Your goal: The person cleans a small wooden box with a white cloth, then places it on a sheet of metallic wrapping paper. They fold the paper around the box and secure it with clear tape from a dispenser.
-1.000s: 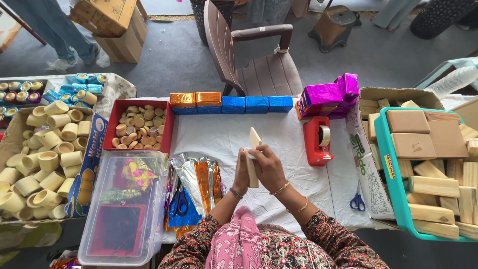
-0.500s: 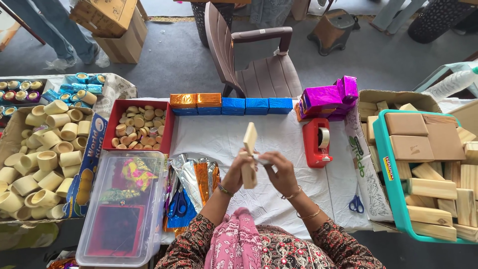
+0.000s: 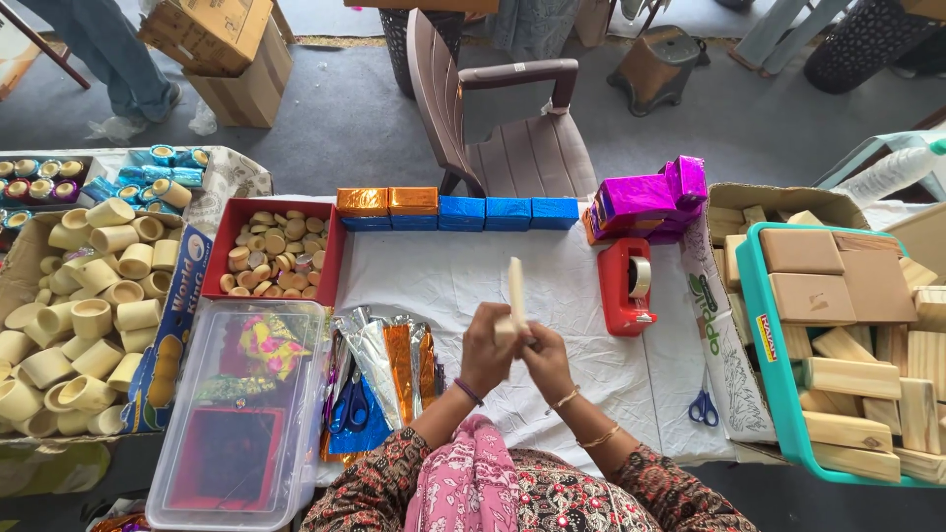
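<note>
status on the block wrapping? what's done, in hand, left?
Done: a row of foil-wrapped blocks, orange and blue, along the table's far edge, plus a magenta wrapped pile. In hand: left hand and right hand hold one bare wooden block upright over the white cloth. Left: many bare blocks in the teal crate; foil sheets remain.

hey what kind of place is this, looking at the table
Probably a small craft or gift-wrapping workshop: foil-wrapped blocks line the table, bare wooden blocks fill a green crate, and both hands hold a wooden piece beside a red tape dispenser.
</note>
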